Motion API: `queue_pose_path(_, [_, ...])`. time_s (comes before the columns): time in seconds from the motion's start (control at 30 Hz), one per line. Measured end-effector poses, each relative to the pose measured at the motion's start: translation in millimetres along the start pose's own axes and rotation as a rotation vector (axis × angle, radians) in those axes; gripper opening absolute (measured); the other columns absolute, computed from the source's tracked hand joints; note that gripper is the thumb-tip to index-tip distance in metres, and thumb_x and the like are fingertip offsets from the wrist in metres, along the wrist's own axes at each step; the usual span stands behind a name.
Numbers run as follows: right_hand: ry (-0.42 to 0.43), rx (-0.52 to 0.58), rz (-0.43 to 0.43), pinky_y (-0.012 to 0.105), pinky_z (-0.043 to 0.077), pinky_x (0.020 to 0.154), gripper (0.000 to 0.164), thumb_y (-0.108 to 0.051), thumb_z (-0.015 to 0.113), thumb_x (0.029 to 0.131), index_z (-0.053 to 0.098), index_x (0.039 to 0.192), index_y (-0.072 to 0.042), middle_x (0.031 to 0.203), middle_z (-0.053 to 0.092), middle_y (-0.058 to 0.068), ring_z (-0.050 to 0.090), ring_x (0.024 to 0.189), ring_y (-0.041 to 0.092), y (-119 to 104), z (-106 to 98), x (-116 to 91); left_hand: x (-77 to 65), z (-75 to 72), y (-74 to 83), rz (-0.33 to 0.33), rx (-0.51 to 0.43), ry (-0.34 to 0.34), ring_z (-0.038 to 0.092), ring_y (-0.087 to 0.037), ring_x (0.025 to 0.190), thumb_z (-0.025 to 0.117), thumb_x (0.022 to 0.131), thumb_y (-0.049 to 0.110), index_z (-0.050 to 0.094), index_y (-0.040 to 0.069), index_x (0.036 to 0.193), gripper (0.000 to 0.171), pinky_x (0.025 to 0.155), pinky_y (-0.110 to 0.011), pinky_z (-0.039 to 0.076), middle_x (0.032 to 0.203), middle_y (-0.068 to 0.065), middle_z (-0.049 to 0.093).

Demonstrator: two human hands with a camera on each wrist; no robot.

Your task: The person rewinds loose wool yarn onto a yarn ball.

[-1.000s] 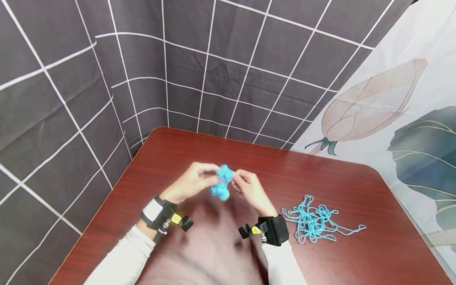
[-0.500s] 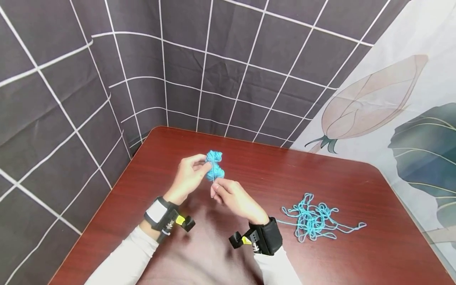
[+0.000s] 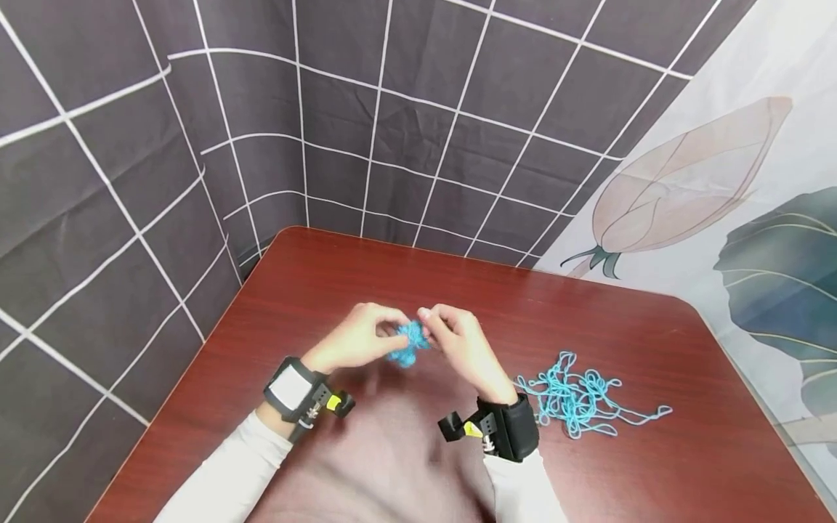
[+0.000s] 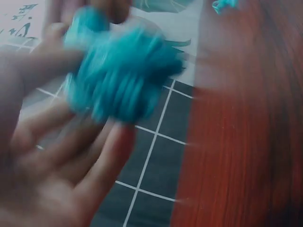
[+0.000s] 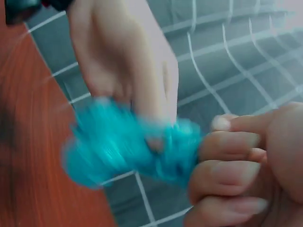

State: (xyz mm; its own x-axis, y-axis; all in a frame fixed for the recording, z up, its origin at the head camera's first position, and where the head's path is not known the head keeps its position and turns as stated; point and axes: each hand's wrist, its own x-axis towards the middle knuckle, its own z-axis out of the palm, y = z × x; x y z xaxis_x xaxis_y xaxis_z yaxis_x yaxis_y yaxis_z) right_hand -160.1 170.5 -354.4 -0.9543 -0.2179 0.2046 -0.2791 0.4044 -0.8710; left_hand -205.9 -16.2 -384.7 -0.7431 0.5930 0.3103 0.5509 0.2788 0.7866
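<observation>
The left hand (image 3: 358,338) grips a wound bundle (image 4: 125,78) of blue yarn between thumb and fingers, the bundle sitting at its fingertips. Judged as found, winding is partly done: many turns lie on the bundle, while a loose heap (image 3: 572,408) to the right of the right wrist remains unwound. The right hand (image 3: 463,350), just right of the bundle, has its fingers curled inward and appears to pinch a strand, though blur prevents confirmation. Both hands are raised over the table (image 3: 575,312), angled toward each other.
</observation>
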Motion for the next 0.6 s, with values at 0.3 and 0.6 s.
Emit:
queue_pose_path(0.3, [-0.202,-0.058,-0.031,0.021,0.033,0.046,0.027,-0.014,0.039,0.099,0.055,0.078,-0.006,0.058,0.041,0.003,0.036,0.046,0.01,-1.2,22.3,0.2,2.1,-5.7,3.9,-0.201,-0.322,0.438,0.064,-0.016,0.085,0.062,0.084,0.015,0.066,0.002,0.104,0.024,0.078,-0.035,0.054,0.093,-0.014,0.068])
queue_pose_path(0.6, [-0.093,0.242,0.106,0.021,0.025,0.041,0.032,-0.021,0.045,0.097,0.049,0.072,-0.001,0.055,0.032,0.001,0.029,0.044,0.012,13.8,0.3,5.7,-1.6,-7.9,4.9,0.092,-0.33,-0.096,0.064,-0.018,0.082,0.064,0.082,0.005,0.067,0.002,0.099,0.017,0.075,-0.031,0.055,0.092,-0.011,0.068])
